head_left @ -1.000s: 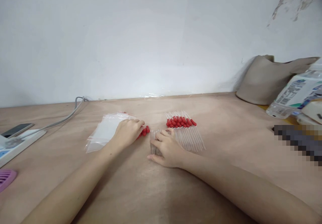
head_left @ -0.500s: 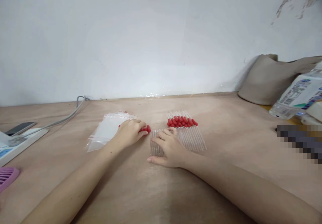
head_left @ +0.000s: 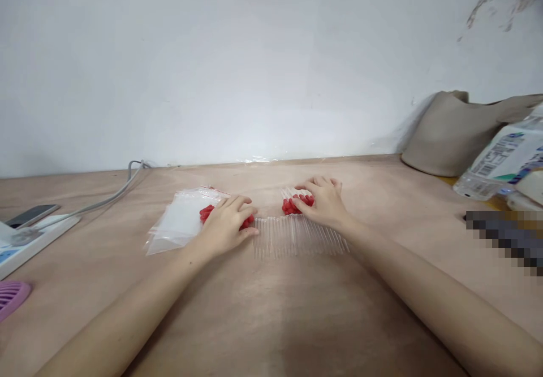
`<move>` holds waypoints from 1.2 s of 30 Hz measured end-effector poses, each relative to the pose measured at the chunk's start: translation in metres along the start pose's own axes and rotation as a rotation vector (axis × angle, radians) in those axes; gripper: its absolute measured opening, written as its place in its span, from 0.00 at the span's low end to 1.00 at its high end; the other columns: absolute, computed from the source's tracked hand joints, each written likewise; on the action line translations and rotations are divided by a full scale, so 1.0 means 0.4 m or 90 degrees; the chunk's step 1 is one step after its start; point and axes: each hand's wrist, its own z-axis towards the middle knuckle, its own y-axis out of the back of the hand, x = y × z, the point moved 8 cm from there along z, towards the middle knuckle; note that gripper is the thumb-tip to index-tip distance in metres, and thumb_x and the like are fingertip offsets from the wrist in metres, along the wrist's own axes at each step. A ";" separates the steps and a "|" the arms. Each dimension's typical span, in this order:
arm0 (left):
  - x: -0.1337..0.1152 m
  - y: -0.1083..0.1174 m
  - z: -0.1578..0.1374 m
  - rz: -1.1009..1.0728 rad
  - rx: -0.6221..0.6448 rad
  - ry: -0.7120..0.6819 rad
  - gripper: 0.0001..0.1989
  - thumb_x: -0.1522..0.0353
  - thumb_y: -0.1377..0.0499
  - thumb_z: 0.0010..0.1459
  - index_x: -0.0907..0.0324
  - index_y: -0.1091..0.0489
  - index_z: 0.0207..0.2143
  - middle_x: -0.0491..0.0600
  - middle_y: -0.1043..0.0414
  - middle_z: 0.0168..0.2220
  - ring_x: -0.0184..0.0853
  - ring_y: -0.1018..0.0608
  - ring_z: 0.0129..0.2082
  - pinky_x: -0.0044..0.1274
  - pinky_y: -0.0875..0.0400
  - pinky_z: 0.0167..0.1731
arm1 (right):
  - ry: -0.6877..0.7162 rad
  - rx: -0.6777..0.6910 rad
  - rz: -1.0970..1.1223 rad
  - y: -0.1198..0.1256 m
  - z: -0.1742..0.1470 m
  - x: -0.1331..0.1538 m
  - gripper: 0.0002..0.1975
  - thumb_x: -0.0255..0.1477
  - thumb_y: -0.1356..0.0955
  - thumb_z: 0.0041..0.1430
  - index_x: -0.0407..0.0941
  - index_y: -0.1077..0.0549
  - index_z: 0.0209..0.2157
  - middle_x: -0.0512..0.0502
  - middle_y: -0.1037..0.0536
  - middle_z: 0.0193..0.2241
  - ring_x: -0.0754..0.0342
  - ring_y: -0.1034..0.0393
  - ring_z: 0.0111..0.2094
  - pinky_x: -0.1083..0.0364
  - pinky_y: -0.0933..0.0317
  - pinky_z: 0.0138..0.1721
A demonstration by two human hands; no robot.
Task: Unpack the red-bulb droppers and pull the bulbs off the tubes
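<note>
My left hand (head_left: 229, 222) lies over a small heap of red rubber bulbs (head_left: 207, 212), its fingers spread and the thumb held apart. Bulbs show on both sides of that hand. My right hand (head_left: 324, 203) reaches over a second group of red bulbs (head_left: 291, 205), which have thin glass tubes (head_left: 288, 191) pointing towards the wall, like droppers. Its thumb lies by the bulbs and its fingers arch over the tubes; part of this group is hidden. In front, a row of loose clear glass tubes (head_left: 292, 238) lies side by side, touched by neither hand.
Clear zip bags (head_left: 176, 224) are stacked left of the bulbs. Farther left are a phone (head_left: 34, 216), a white power strip (head_left: 46, 238) with a grey cable (head_left: 108, 199), and a purple plastic object (head_left: 12, 299). A beige bag-like item (head_left: 445, 134) and a plastic bottle (head_left: 498, 159) stand right.
My right hand has left the loose glass tubes and moved up and right to the red-bulbed droppers. My left hand has shifted slightly right and its fingers have spread.
</note>
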 end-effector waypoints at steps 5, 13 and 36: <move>-0.050 0.004 -0.013 -0.034 -0.154 -0.025 0.10 0.64 0.46 0.56 0.58 0.31 0.38 0.53 0.33 0.42 0.40 0.32 0.44 0.33 0.38 0.44 | 0.021 0.068 -0.043 -0.033 -0.008 -0.003 0.13 0.37 0.34 0.51 0.46 0.26 0.36 0.44 0.29 0.36 0.48 0.39 0.41 0.44 0.59 0.47; -0.122 0.033 -0.081 -0.121 -0.302 -0.098 0.05 0.69 0.42 0.53 0.58 0.30 0.33 0.51 0.30 0.36 0.38 0.30 0.40 0.32 0.35 0.41 | 0.024 0.025 -0.041 -0.046 -0.014 -0.012 0.10 0.30 0.38 0.57 0.47 0.25 0.31 0.46 0.26 0.35 0.51 0.38 0.39 0.44 0.60 0.48; -0.140 0.002 -0.126 -0.078 -0.249 -0.146 0.11 0.69 0.47 0.59 0.60 0.33 0.44 0.52 0.27 0.41 0.37 0.26 0.43 0.30 0.28 0.44 | 0.233 0.097 0.267 0.000 -0.210 0.113 0.13 0.26 0.38 0.58 0.52 0.29 0.43 0.49 0.23 0.31 0.54 0.34 0.43 0.49 0.41 0.44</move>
